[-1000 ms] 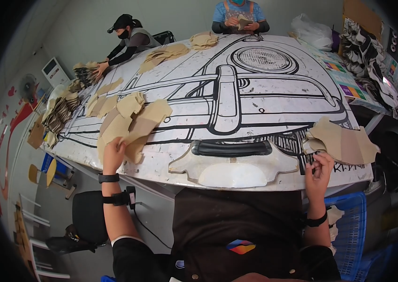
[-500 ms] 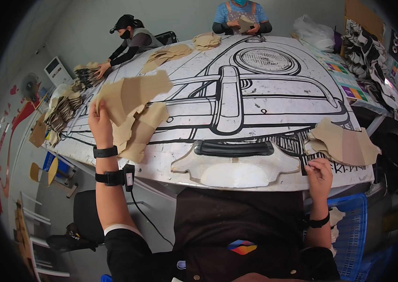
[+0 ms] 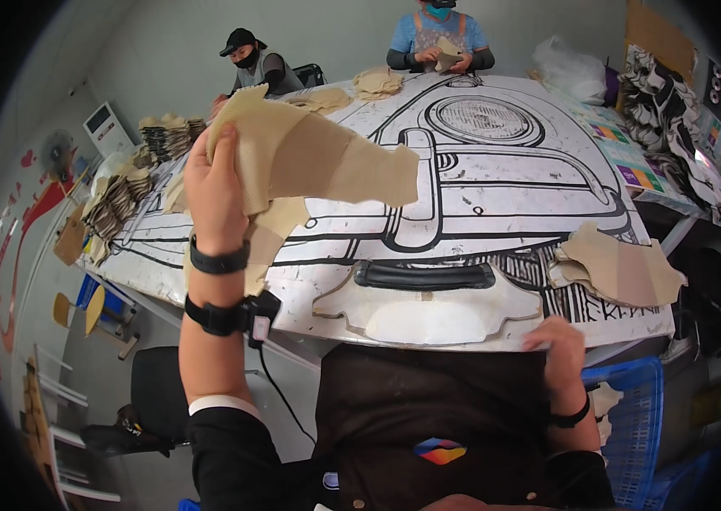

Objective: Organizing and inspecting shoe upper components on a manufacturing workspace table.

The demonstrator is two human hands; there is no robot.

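The left hand [image 3: 217, 183] is raised above the table [image 3: 497, 204], its fingers pinched shut on the edge of a tan fabric piece [image 3: 318, 162], which hangs in the air over the near left part of the tabletop and spreads to the right of the hand. The piece shows two tones, a paler cream part and a darker tan band across it; whether it is one cut piece or two lying together cannot be told. Below it, on the table, lie more tan pieces [image 3: 280, 223], partly hidden by the hand, so their count is unclear. The right hand [image 3: 558, 342] rests at the near edge of the table with its fingers curled down over the rim; it does not appear to hold anything, though its fingertips are hidden. Just beyond it, to the right, sits one small stack of tan pieces [image 3: 620, 268]. The left forearm wears two black bands [image 3: 220, 288], the right wrist one. The tabletop is white with a bold black line drawing and carries one dark padded strip [image 3: 424, 275] near the front. Two other people [image 3: 251, 64] sit at the far side, one handling a tan piece, with further heaps of cut pieces [image 3: 126, 198] along the left edge. One blue crate [image 3: 624, 400] stands at the lower right.
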